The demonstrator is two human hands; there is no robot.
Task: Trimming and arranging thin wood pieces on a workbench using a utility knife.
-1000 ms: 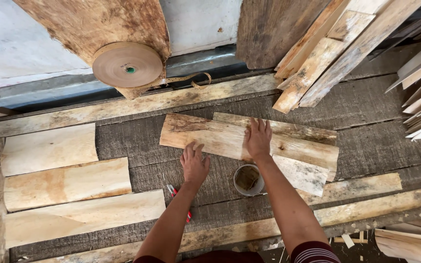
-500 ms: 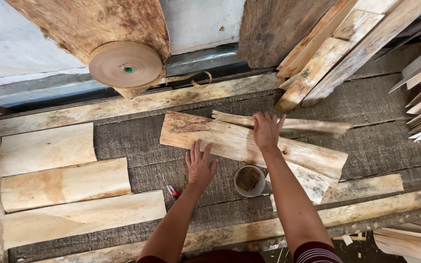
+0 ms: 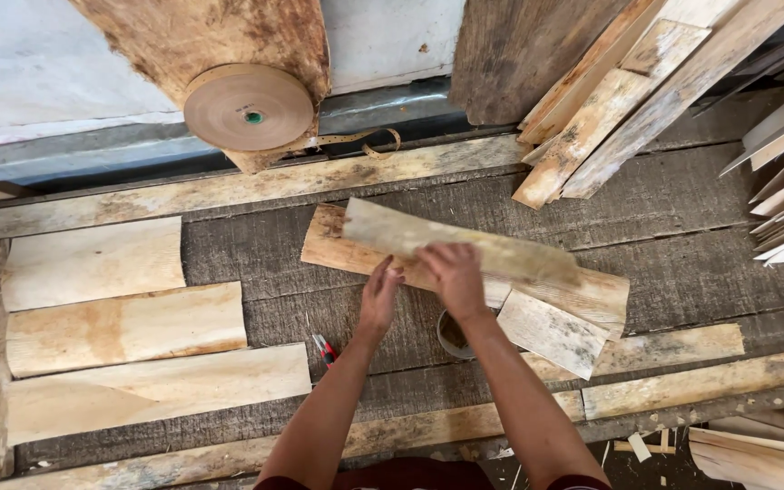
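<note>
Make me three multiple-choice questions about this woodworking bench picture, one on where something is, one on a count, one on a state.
1. Where is the roll of brown tape?
A. Against the board at the top left
B. Under the right hand
C. On the floor at the bottom right

2. How many pale veneer sheets lie stacked in a column at the left of the bench?
A. One
B. Three
C. Six

3. What state is the long veneer strip in?
A. Lying flat and untouched
B. Leaning on the wall
C. Lifted off the pile by the right hand

Answers:
1. A, the roll sits at the top left, above the bench.
2. B, three sheets lie one below another.
3. C, the right hand grips the strip, which is tilted above the pieces beneath, with the left hand beside it.
</note>
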